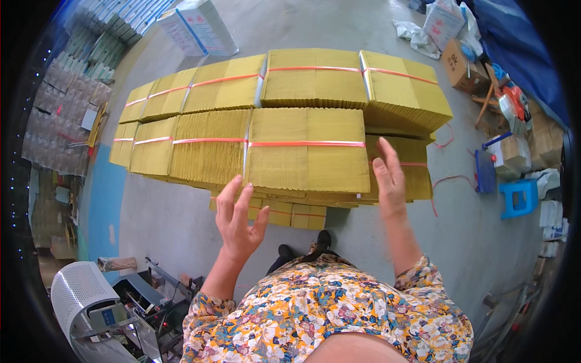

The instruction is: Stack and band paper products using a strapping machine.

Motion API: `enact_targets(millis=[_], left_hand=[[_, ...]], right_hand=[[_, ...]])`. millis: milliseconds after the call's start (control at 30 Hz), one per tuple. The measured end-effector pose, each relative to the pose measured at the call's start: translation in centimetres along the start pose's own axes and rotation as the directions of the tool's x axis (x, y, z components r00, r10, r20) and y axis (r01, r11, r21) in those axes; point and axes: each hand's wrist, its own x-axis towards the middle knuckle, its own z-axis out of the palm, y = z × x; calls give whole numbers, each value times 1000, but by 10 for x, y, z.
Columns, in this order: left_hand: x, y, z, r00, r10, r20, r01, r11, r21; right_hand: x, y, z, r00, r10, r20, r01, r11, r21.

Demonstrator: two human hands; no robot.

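A large stack of yellow paper bundles (318, 75) fills the middle of the view, strapped with red and white bands and laid in rows. The nearest bundle (307, 163) lies on top of the front row. My left hand (237, 219) is at its front left corner, fingers spread and holding nothing. Beside its right end is my right hand (390, 181), fingers stretched out and nothing in the grasp. Whether either hand touches the paper is hard to tell. To the right of that bundle, a lower bundle (411, 175) shows in a step in the stack.
A machine with a perforated white cover (82, 296) stands at the lower left. On the right are a blue stool (518, 198), cardboard boxes (463, 66) and loose red strapping (454, 178) on the floor. A white carton (198, 27) sits beyond the stack.
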Motion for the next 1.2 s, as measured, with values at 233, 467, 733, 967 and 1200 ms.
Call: enact_targets(millis=[233, 467, 733, 967, 1200], left_hand=[[49, -7, 0, 984, 156, 84, -154, 988, -25], [123, 19, 57, 830, 330, 450, -455, 868, 201], [134, 10, 66, 889, 298, 347, -375, 910, 178], [135, 20, 64, 967, 255, -23, -256, 965, -61], [136, 18, 72, 957, 239, -167, -262, 956, -132]], right_hand=[[37, -38, -1, 876, -458, 150, 468, 732, -496], [52, -54, 21, 815, -524, 247, 570, 647, -508], [-16, -2, -1, 1000, 4, 1, -4, 996, -90], [-47, 6, 14, 990, -11, 139, -11, 987, 163], [-47, 7, 28, 997, -57, 59, 50, 993, 103]])
